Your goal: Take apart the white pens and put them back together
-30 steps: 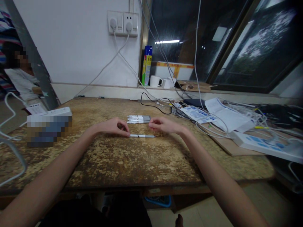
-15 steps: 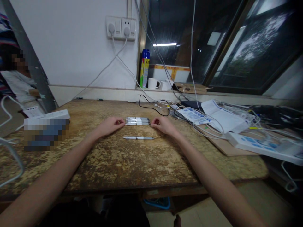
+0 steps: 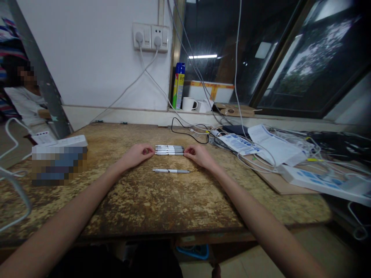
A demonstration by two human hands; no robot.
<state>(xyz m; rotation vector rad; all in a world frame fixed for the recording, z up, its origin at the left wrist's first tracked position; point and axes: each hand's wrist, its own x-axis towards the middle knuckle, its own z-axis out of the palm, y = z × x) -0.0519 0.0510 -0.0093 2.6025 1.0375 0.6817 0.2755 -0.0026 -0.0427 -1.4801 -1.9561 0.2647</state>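
Observation:
Several white-and-grey pens [image 3: 169, 150] lie side by side in a tight row on the worn wooden table [image 3: 150, 200]. At the row's left end, the thumb and fingertips of my left hand [image 3: 140, 154] are closed in a pinch on a pen's end. My right hand [image 3: 198, 154] is pinched in the same way on the opposite end. How many pens the fingertips touch is too small to tell. Closer to me, a single pen [image 3: 171, 171] lies crosswise, apart from both hands.
At right lie papers [image 3: 272, 143], tangled cables and a white-and-blue box [image 3: 313, 175] on a brown board. A power strip [image 3: 62, 143] is at left beside a blurred-out item. A mug [image 3: 189, 104] and spray can [image 3: 179, 87] stand on the sill. A person [image 3: 26, 96] is at far left.
The whole view has shifted slightly. Both hands stay at the two ends of the pen row, and the single pen lies where it was.

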